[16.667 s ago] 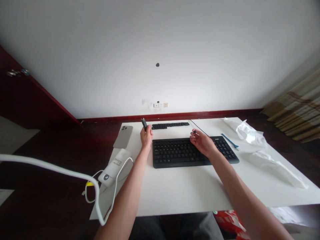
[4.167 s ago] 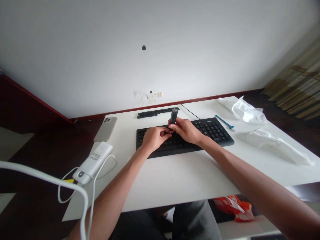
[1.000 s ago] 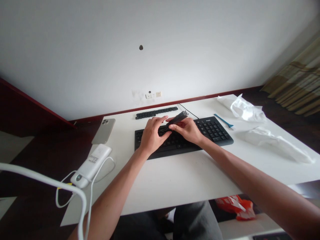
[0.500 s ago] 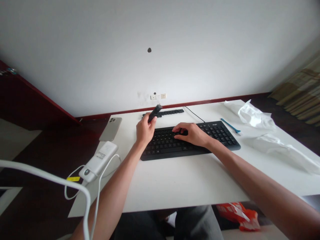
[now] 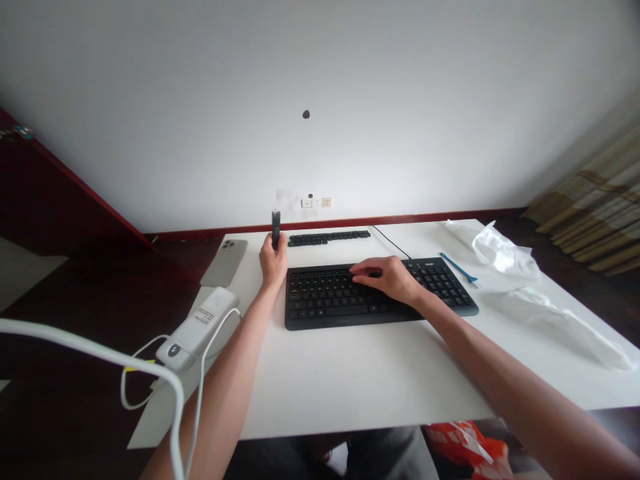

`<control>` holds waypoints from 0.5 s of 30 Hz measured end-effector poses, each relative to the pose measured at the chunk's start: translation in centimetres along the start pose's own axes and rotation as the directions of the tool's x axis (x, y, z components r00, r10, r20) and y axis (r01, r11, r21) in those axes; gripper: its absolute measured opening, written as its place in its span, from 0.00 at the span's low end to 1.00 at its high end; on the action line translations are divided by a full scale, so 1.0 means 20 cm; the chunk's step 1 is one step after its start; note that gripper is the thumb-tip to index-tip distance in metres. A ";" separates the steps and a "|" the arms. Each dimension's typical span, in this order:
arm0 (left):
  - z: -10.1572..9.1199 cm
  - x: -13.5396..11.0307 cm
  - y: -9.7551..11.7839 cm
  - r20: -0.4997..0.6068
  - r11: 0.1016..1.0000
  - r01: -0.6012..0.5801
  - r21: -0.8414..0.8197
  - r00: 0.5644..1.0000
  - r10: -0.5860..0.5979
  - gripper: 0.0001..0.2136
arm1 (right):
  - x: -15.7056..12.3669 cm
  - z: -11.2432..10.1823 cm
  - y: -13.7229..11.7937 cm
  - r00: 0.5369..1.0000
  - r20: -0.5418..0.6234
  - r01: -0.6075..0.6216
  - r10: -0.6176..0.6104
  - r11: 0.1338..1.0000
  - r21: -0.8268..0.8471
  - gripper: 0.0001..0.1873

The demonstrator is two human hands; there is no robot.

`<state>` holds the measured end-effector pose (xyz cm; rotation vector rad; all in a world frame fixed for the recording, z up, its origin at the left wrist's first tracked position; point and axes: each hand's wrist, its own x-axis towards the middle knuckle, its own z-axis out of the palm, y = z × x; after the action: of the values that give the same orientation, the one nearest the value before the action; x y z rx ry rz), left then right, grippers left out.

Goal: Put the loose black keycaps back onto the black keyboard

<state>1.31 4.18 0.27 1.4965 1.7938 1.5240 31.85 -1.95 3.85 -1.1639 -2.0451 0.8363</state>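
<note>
My left hand [image 5: 273,265] is closed around a slim black handheld tool [image 5: 275,230], which points upward with a lighter tip. That hand is just beyond the left end of a black keyboard [image 5: 330,311]. Over the keyboard's upper middle keys rests my right hand [image 5: 387,279]. Its thumb and fingertips come together at the keys, and anything pinched there is too small to make out. Behind the keyboard, loose black keycaps [image 5: 345,236] lie in rows on the white table [image 5: 350,380].
A phone [image 5: 225,263] and a white power bank [image 5: 200,330] with a white cable [image 5: 100,348] lie at the left. A blue brush-like tool [image 5: 459,268] is right of the keyboard, near crumpled white plastic bags [image 5: 505,252]. The keyboard's cord [image 5: 393,241] runs backward.
My left hand has moved left, off the keyboard's corner, and the black tool has turned from slanted to upright. My right hand's fingertips have drawn closer together over the same keys.
</note>
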 end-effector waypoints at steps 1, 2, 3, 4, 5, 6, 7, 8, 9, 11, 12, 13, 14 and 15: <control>0.00 0.00 0.00 0.001 1.000 0.000 0.000 1.000 0.000 0.20 | 0.01 -0.01 0.02 0.998 -0.058 -0.025 0.025 1.000 -0.006 0.17; 0.00 0.00 0.01 -0.002 1.000 -0.001 -0.001 1.000 0.001 0.19 | 0.01 -0.02 0.05 0.993 -0.106 -0.046 0.042 0.998 -0.031 0.16; 0.00 0.00 0.01 -0.009 1.000 0.000 -0.002 1.000 0.000 0.19 | 0.02 -0.04 0.07 0.986 -0.156 -0.067 0.057 0.996 -0.061 0.16; 0.00 -0.01 0.01 -0.013 1.000 0.001 -0.004 1.000 -0.001 0.19 | 0.03 -0.06 0.10 0.975 -0.211 -0.089 0.068 0.992 -0.093 0.15; 0.00 -0.01 0.01 -0.013 1.000 0.002 -0.008 1.000 -0.002 0.18 | 0.04 -0.08 0.12 0.963 -0.258 -0.113 0.078 0.986 -0.126 0.15; 0.00 -0.01 0.01 -0.010 1.000 0.005 -0.014 1.000 -0.005 0.18 | 0.05 -0.10 0.14 0.953 -0.288 -0.142 0.090 0.976 -0.165 0.14; 0.00 -0.01 0.02 -0.006 1.000 0.009 -0.019 1.000 -0.009 0.18 | 0.05 -0.12 0.16 0.944 -0.315 -0.169 0.100 0.965 -0.199 0.14; -0.01 -0.01 0.02 0.001 1.000 0.014 -0.025 1.000 -0.014 0.18 | 0.06 -0.13 0.18 0.938 -0.328 -0.195 0.114 0.954 -0.227 0.14; -0.01 -0.01 0.02 0.006 0.999 0.019 -0.028 1.000 -0.019 0.18 | 0.07 -0.15 0.20 0.937 -0.327 -0.217 0.127 0.942 -0.256 0.13; -0.01 -0.01 0.02 0.008 0.999 0.029 -0.031 1.000 -0.028 0.18 | 0.08 -0.16 0.21 0.945 -0.292 -0.241 0.146 0.915 -0.324 0.11; -0.01 -0.01 0.02 0.010 0.999 0.030 -0.030 1.000 -0.030 0.19 | 0.09 -0.16 0.22 0.951 -0.269 -0.245 0.152 0.901 -0.357 0.10; -0.01 -0.01 0.02 0.007 0.999 0.030 -0.029 1.000 -0.030 0.19 | 0.10 -0.16 0.22 0.956 -0.248 -0.245 0.155 0.889 -0.388 0.10; 0.00 -0.01 0.02 0.000 0.999 0.028 -0.026 1.000 -0.028 0.18 | 0.11 -0.16 0.22 0.961 -0.229 -0.241 0.155 0.878 -0.414 0.10; 0.00 0.00 0.02 -0.010 0.999 0.025 -0.022 1.000 -0.026 0.18 | 0.12 -0.15 0.22 0.965 -0.215 -0.233 0.151 0.869 -0.437 0.10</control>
<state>1.50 4.06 0.51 1.4523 1.7891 1.5373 35.35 2.59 2.84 -1.6604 -2.0593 0.3175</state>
